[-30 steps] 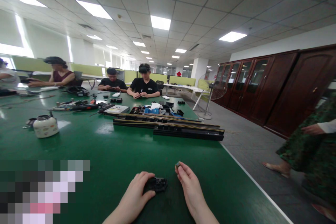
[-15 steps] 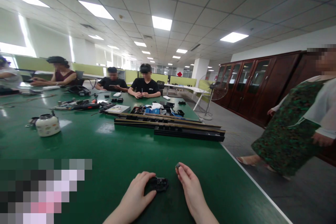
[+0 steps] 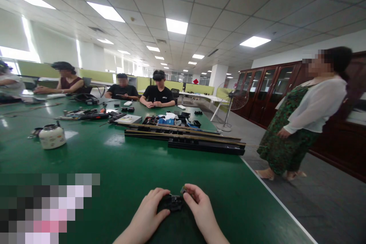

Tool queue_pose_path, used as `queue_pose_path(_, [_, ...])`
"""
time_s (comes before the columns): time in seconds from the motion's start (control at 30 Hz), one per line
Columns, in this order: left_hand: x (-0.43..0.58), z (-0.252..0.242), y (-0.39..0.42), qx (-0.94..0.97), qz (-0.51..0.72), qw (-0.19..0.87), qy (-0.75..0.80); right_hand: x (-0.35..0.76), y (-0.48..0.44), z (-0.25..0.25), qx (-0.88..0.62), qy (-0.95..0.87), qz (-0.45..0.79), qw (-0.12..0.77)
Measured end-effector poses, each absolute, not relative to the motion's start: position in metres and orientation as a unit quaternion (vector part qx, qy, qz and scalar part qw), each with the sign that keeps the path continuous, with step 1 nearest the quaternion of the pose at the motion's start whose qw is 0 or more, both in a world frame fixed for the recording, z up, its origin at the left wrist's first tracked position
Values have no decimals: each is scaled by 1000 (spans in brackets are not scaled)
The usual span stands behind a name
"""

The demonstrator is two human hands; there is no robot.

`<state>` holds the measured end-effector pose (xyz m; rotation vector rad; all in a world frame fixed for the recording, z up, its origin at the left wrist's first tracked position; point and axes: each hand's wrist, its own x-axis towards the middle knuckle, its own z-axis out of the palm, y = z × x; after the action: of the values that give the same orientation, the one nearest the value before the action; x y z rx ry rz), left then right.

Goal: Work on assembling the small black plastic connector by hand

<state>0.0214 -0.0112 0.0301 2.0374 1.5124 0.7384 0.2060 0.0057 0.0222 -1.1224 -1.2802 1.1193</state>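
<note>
Over one glossy green tabletop (image 3: 100,164), the left hand (image 3: 149,209) clasps one small black plastic-looking casing (image 3: 175,203) between thumb and fingertips; the right hand (image 3: 201,206) pinches one tiny grey block (image 3: 183,190) just beside the casing's right end. Four seated people (image 3: 159,94) and one standing person (image 3: 297,122) appear beyond.

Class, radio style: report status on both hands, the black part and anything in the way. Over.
Left hand gripping black part. Right hand pinching small grey piece close by, contact unclear. Long black rails beyond the hands, not between them.

Black part (image 3: 174,202) (small) in left fingers (image 3: 162,192)
</note>
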Motion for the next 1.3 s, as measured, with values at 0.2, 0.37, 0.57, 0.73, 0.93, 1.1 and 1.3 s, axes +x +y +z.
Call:
queue_pose_path(0.2, [21,28,-11,748,274,246,553,204,-3,29,-502,-624,385,458])
queue_pose_path(0.37, [20,25,-9,746,282,245,551,201,-9,36,-495,-672,348,427])
queue_pose_path(0.57, [20,25,-10,749,280,248,547,199,-11,37,-500,-729,292,365])
queue_pose_path(0.73, [20,23,-8,749,280,244,549,197,-13,39,-521,-756,251,306])
queue_pose_path(0.93, [20,18,-6,746,285,245,550,199,-11,38,-526,-744,274,309])
queue_pose_path(1.1, [20,17,-7,741,294,246,551,202,-10,36,-530,-721,295,333])
queue_pose_path(1.3, [20,18,-7,743,292,237,554,202,-11,35,-533,-709,303,347])
